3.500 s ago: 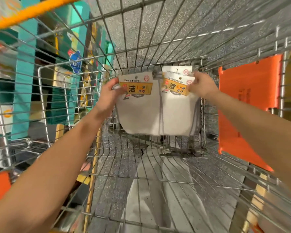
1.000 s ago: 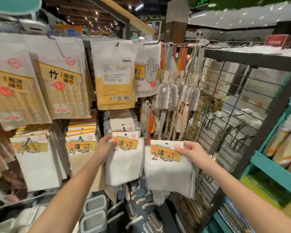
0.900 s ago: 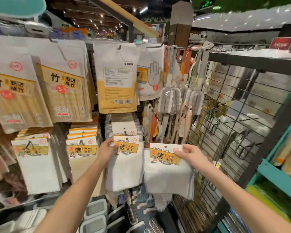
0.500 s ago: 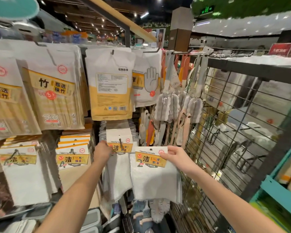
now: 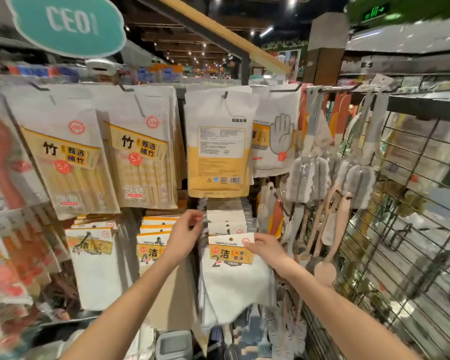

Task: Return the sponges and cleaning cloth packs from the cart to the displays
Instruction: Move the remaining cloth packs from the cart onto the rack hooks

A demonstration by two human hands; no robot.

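A: Your right hand (image 5: 265,249) pinches the upper right corner of the white cleaning cloth pack with the yellow header card (image 5: 230,255). Your thumb lies on the front of the card, just below the centre of the frame.

B: That pack sits in front of the row of matching white cloth packs (image 5: 227,226) on the display, and its card overlaps the lower edge of theirs. I cannot tell whether it already hangs by its punched hole.

A: Your left hand (image 5: 185,236) is up at the left edge of that row, with the fingers curled toward the thumb beside the topmost cards. I cannot tell whether they pinch a card or nothing.

B: Behind your left wrist hang white cloth packs with a yellow label marked 4 (image 5: 151,249). Above your hands is a yellow-and-white pouch with its printed back outward (image 5: 218,152). Left of it are beige packs of pale sticks with yellow labels (image 5: 138,162).

A: Right of the pouch you have a white glove pack printed with a grey hand (image 5: 276,141). Next come grey sponge brushes on long handles (image 5: 307,178), beside the black wire grid panel (image 5: 413,242) at the right of the frame.

B: A teal sign reading CE01 (image 5: 65,22) sits in the upper left corner.
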